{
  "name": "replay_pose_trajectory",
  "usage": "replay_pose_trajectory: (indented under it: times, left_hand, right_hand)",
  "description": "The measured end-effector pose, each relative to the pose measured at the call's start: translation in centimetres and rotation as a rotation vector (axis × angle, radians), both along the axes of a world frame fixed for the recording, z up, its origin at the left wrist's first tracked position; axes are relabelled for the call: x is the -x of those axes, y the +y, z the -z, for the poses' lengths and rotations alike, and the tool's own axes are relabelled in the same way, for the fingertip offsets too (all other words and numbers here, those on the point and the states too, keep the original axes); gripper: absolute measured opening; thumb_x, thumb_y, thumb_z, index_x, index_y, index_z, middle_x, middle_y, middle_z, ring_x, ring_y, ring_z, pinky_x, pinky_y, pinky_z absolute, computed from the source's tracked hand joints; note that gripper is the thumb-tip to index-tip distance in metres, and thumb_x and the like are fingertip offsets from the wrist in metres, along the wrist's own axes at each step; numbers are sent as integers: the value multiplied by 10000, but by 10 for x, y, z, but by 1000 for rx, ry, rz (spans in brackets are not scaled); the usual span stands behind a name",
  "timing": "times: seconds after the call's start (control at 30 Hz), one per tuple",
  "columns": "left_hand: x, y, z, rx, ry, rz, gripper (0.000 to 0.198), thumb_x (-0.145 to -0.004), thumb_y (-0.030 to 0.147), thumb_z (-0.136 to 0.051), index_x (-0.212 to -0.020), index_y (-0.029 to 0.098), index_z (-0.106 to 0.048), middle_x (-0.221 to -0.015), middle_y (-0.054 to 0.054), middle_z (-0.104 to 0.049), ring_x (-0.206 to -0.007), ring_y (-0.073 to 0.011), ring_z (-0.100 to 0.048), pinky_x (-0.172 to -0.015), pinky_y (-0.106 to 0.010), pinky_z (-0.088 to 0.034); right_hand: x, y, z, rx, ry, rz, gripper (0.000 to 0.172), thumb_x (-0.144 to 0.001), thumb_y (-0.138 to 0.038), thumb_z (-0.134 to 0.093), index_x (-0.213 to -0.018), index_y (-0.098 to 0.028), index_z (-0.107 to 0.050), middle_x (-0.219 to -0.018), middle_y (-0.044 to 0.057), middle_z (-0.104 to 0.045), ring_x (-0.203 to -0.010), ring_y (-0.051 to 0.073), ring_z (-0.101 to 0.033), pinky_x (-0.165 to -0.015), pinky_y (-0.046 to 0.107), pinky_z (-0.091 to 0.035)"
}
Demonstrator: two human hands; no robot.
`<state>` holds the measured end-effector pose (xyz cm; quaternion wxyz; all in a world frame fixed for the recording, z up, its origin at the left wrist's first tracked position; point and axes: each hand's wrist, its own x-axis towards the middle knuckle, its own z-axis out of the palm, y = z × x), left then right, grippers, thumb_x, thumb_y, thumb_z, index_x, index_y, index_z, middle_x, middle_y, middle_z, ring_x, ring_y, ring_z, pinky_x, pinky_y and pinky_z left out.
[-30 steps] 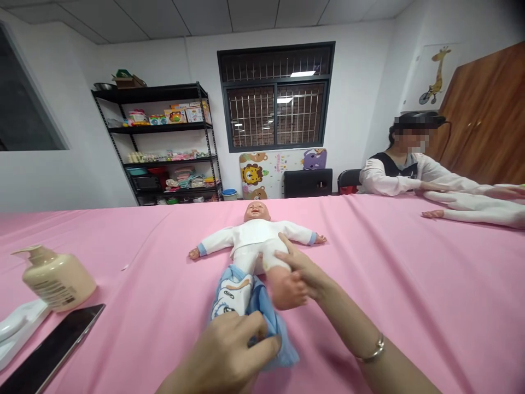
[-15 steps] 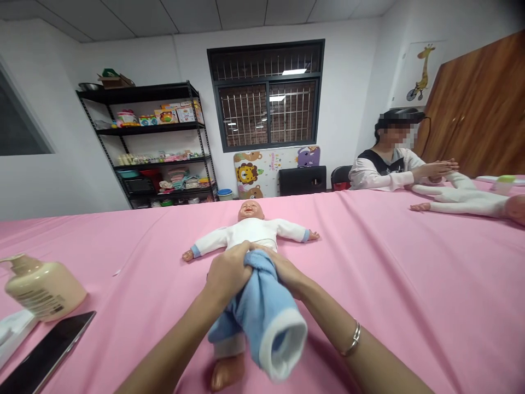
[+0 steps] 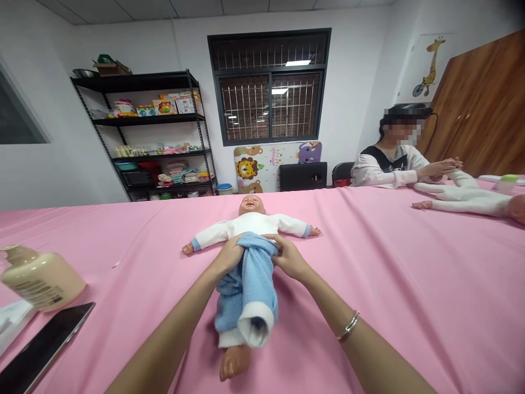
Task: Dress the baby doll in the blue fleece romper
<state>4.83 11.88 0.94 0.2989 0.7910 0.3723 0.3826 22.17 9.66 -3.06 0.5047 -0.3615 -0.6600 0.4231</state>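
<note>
Both hands, left hand (image 3: 229,254) & right hand (image 3: 289,257), pinch blue trousers (image 3: 252,284) waistband at doll (image 3: 250,221) waist.

baby doll (image 3: 254,221): white top, on back, arms spread, head beyond grip | blue trousers (image 3: 252,279): white cuffs, waistband in grip, legs trailing nearer than grip

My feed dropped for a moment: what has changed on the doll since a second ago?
The blue trousers, bunched at the feet before, were pulled up to the waist of the doll. The left hand moved up from the feet and the right hand let go of the leg; both now grip the waistband. Bottle and phone stayed put.
</note>
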Motion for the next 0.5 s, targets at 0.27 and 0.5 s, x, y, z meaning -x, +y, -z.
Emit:
replay_pose_trajectory:
  times: [0.27,0.5]
  left_hand:
    - [10,9,15,314,-127,-108,312,-766,312,-411,-877,120,-631,-920,-66,-640,-876,-224,-544,-812,-322,-418]
    - [7,4,16,105,-44,-180,198,-682,263,-446,-744,124,-572,-750,-47,-607,-762,-208,-531,-717,-310,-436]
  right_hand:
    - [5,7,8,171,256,114,318,-655,-205,-550,-953,-117,-620,-882,41,-621,-827,152,-543,-794,291,-426]
    - [-3,-2,5,459,441,-183,435,-697,-394,-658,-1062,-189,-542,-938,31,-568,-737,103,-504,-659,230,-411]
